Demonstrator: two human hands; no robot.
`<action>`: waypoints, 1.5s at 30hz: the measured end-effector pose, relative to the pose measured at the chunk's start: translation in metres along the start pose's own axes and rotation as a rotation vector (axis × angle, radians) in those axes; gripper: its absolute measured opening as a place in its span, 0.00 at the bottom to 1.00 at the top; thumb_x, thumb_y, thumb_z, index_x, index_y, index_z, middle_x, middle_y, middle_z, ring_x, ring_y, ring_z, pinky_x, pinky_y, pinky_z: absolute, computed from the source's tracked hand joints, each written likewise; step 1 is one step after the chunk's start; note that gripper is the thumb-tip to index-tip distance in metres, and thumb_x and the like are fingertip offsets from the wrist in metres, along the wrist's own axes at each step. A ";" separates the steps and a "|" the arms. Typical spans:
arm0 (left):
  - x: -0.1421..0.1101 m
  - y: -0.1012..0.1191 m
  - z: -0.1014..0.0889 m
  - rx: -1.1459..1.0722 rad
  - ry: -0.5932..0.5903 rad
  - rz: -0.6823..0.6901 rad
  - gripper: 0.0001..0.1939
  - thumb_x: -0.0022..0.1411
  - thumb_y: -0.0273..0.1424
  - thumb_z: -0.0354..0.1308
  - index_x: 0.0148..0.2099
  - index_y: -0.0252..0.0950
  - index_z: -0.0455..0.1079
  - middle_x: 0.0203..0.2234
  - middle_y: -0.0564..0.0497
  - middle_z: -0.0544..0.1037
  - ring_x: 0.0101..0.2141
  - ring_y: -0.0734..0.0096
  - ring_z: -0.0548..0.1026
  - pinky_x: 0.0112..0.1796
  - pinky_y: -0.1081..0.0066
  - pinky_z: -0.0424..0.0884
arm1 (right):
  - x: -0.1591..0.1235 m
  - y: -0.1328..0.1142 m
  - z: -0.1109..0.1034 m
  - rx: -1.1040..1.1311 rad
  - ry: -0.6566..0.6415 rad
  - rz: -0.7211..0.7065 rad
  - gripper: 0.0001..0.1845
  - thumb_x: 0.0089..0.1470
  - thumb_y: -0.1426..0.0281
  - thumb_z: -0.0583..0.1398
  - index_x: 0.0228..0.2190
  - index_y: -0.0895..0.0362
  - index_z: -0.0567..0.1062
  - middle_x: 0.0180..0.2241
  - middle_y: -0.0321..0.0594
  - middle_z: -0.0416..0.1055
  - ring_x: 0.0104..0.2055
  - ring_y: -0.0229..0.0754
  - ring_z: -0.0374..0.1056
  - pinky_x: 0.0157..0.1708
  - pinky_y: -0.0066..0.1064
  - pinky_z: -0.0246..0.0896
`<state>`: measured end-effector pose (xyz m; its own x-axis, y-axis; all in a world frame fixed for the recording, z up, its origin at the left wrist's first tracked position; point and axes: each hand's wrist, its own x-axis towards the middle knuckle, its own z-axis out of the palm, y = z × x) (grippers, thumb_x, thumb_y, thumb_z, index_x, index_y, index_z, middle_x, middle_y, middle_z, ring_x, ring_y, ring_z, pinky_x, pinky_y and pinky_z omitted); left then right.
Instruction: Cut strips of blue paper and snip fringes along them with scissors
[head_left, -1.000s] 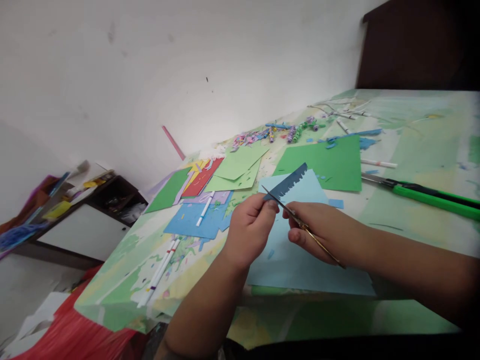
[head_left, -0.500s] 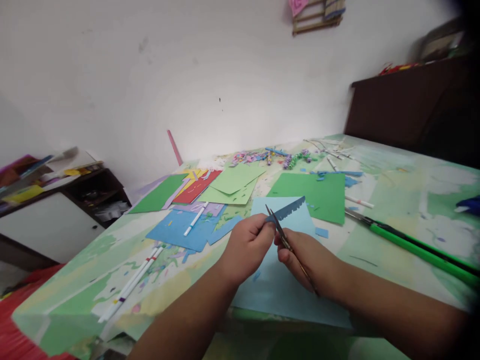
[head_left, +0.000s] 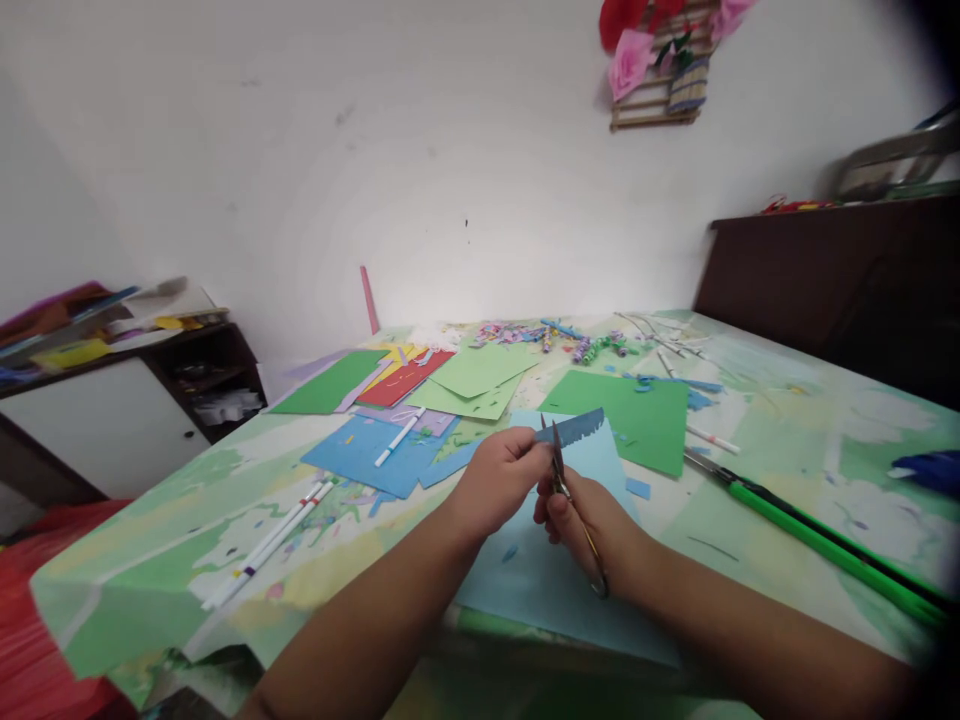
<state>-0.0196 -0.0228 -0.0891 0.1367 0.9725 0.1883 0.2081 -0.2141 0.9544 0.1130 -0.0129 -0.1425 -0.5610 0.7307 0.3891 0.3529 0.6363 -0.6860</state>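
Observation:
My left hand (head_left: 506,475) is closed, pinching one end of a dark blue paper strip (head_left: 579,427) whose lower edge is cut into a fringe. In my right hand (head_left: 592,515) is a pair of scissors (head_left: 558,462), its fingers wrapped around the handles. The blades point up and away, slightly parted, at the strip close to my left fingers. Beneath both hands lies a light blue sheet (head_left: 555,585) at the table's near edge, with a small blue scrap (head_left: 510,552) on it.
A green paper cutter (head_left: 810,525) lies on the right of the patterned tablecloth (head_left: 757,560). Blue sheets (head_left: 360,455), a red sheet (head_left: 409,378) and green sheets (head_left: 637,415) spread across the table. White markers (head_left: 274,540) lie at the left; curled paper pieces (head_left: 592,345) sit at the back.
The scissor blades have opened a little and turned more upright, with the handle loop now showing below my right hand. The camera view has tilted up slightly. My left hand still holds the strip.

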 end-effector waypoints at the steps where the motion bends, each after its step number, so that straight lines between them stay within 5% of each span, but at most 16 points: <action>1: 0.000 -0.001 0.001 -0.015 -0.003 -0.005 0.11 0.53 0.32 0.49 0.21 0.35 0.59 0.11 0.59 0.63 0.14 0.81 0.61 0.18 0.78 0.55 | 0.000 0.001 0.000 0.018 0.007 -0.002 0.23 0.56 0.51 0.39 0.29 0.57 0.59 0.26 0.40 0.65 0.24 0.38 0.60 0.24 0.31 0.56; 12: -0.001 0.003 0.003 -0.062 -0.011 -0.030 0.08 0.50 0.27 0.45 0.20 0.35 0.58 0.12 0.59 0.61 0.14 0.81 0.60 0.18 0.78 0.54 | 0.002 -0.001 0.000 0.104 0.001 0.066 0.28 0.54 0.48 0.37 0.29 0.57 0.60 0.25 0.40 0.65 0.23 0.37 0.62 0.23 0.31 0.60; 20: 0.001 0.001 -0.001 0.136 0.106 0.041 0.10 0.53 0.33 0.47 0.23 0.34 0.61 0.15 0.59 0.61 0.18 0.80 0.58 0.21 0.77 0.55 | 0.002 -0.002 -0.001 0.052 -0.004 0.078 0.26 0.54 0.48 0.38 0.30 0.57 0.60 0.24 0.39 0.65 0.23 0.37 0.61 0.23 0.31 0.59; 29: 0.000 -0.003 0.001 0.177 0.056 0.101 0.11 0.54 0.32 0.46 0.23 0.35 0.62 0.18 0.56 0.67 0.24 0.76 0.65 0.27 0.76 0.60 | 0.001 -0.004 -0.001 0.001 0.011 0.073 0.27 0.55 0.49 0.36 0.29 0.57 0.60 0.24 0.40 0.65 0.23 0.38 0.60 0.23 0.32 0.58; 45: -0.001 -0.004 0.005 0.110 0.077 0.070 0.11 0.54 0.32 0.46 0.22 0.35 0.59 0.14 0.58 0.64 0.18 0.79 0.63 0.23 0.76 0.59 | 0.000 -0.006 0.001 0.052 0.031 0.079 0.23 0.56 0.52 0.39 0.27 0.57 0.60 0.23 0.40 0.66 0.23 0.39 0.62 0.23 0.33 0.58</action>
<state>-0.0155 -0.0234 -0.0942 0.0804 0.9581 0.2750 0.3059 -0.2862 0.9080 0.1102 -0.0165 -0.1388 -0.5095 0.7859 0.3504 0.3551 0.5629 -0.7463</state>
